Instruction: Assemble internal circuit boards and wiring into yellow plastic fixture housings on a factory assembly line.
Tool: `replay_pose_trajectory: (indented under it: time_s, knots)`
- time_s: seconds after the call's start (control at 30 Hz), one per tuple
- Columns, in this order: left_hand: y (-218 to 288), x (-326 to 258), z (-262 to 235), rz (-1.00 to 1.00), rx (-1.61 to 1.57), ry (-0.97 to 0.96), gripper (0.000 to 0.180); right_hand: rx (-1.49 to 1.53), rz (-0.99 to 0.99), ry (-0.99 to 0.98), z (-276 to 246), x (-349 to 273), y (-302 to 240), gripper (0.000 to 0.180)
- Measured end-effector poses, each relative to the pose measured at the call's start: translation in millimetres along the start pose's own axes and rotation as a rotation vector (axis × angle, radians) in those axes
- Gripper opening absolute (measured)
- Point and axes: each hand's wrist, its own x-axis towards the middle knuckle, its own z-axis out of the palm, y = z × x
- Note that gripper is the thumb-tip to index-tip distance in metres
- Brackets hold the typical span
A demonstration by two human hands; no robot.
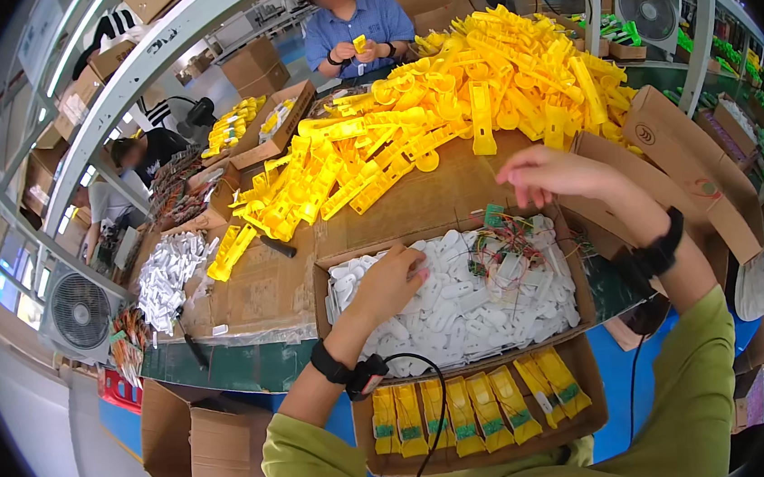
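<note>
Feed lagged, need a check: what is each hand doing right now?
Left hand: curled, reaching into the white plastic parts in the cardboard box; grip cannot be told.
Right hand: raised above the box, loosely curled, apparently holding nothing.

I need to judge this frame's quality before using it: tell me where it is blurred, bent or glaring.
Head view: the right hand is smeared by motion blur, while the left hand on the white plastic parts is sharp; straight shelf rails bow toward the rim and the corners are black; the lighting is bright and even, the yellow plastic pile vivid and nearly washed out; a face across the table is blurred.
</note>
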Motion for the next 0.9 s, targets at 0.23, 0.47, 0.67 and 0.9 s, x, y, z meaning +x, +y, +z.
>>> replay_pose_trajectory:
  time_s: [0.23,0.47,0.67,0.9]
  knots:
    - [11,-4,-2,-0.067,-0.135,-0.012,0.025,-0.716,0.046,0.184,-30,97,66,0.048]
    - [11,-21,1,-0.032,-0.054,-0.006,0.026,-0.119,0.353,0.291,-25,130,73,0.053]
    - [8,-19,1,0.018,-0.079,-0.028,0.023,0.144,0.315,0.118,-26,154,91,0.051]
    - [4,-18,2,0.018,-0.080,0.013,0.017,0.303,0.306,0.197,-15,162,82,0.045]
